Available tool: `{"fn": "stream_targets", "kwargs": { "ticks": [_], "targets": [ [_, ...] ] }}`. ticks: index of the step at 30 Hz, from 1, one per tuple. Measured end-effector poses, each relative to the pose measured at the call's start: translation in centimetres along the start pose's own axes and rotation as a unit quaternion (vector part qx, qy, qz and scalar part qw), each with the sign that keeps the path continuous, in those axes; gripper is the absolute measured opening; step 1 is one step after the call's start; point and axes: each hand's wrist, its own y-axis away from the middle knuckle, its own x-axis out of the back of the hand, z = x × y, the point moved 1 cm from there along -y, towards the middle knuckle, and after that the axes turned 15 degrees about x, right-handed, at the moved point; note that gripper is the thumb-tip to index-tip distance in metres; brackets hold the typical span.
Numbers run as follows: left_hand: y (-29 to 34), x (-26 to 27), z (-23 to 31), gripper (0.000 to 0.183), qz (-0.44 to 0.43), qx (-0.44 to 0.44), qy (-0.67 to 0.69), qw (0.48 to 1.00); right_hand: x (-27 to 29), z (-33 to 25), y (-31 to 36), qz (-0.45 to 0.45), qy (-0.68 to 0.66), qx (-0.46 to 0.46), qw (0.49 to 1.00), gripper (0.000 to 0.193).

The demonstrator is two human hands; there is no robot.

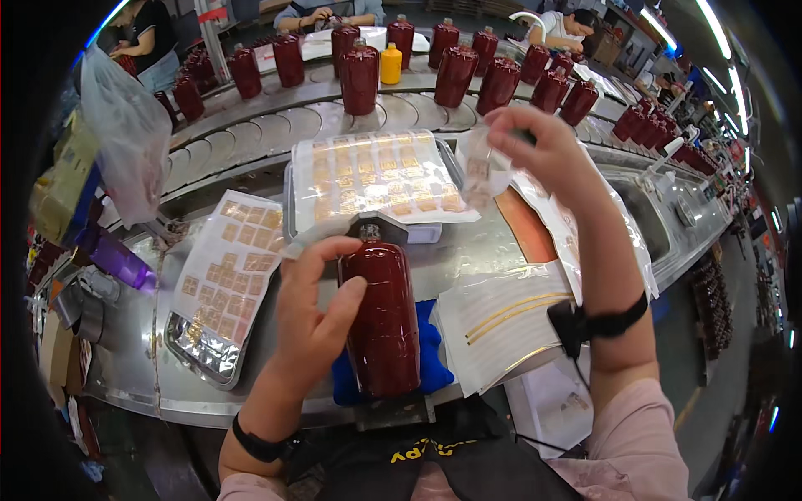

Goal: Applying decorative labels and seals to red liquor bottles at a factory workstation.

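Observation:
A glossy dark red bottle [380, 321] lies tilted on a blue cloth [435, 355] at the near edge of the metal bench, its neck pointing away. My left hand [313, 309] grips it at the left shoulder, index finger beside the neck and thumb across the body. My right hand [535, 150] is raised to the right, thumb and fingers pinched on a small piece of clear film [479, 171] that hangs down. Behind the bottle, a sheet of gold stickers [380, 177] rests on a tray. Another gold sticker sheet [230, 267] lies left of my left hand.
White sheets with gold strips [510, 321] lie at right, by an orange-brown panel [526, 224]. Across the back, a conveyor [276, 129] carries several red bottles and a yellow bottle [391, 64]. A plastic bag [125, 134] hangs at left; a sink [639, 213] is at right. Other people work beyond.

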Motion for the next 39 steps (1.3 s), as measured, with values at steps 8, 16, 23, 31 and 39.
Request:
{"fn": "stream_targets", "kwargs": {
  "ticks": [8,16,23,31,39],
  "targets": [
    [2.0,1.2,-4.3,0.029,-0.037,0.073,0.005,0.997,-3.3,16.3,-4.4,-0.283,0.259,-0.162,0.909,0.016],
    [2.3,1.8,-4.9,0.031,-0.072,0.091,-0.012,0.993,-7.7,25.3,-1.0,-0.193,0.346,-0.189,0.899,0.028],
    [2.4,0.5,-5.9,0.048,-0.085,0.113,0.09,0.986,-2.3,10.4,-2.6,-0.109,0.315,0.015,0.943,0.012],
    [2.5,-1.7,-5.8,0.051,-0.11,0.19,0.293,0.931,-2.1,-7.3,1.5,-0.061,-0.004,0.095,0.994,0.01],
    [4.0,-3.3,-3.7,0.061,-0.073,0.164,0.319,0.931,-10.8,-7.1,6.0,-0.042,-0.095,0.004,0.995,0.01]
  ]
}}
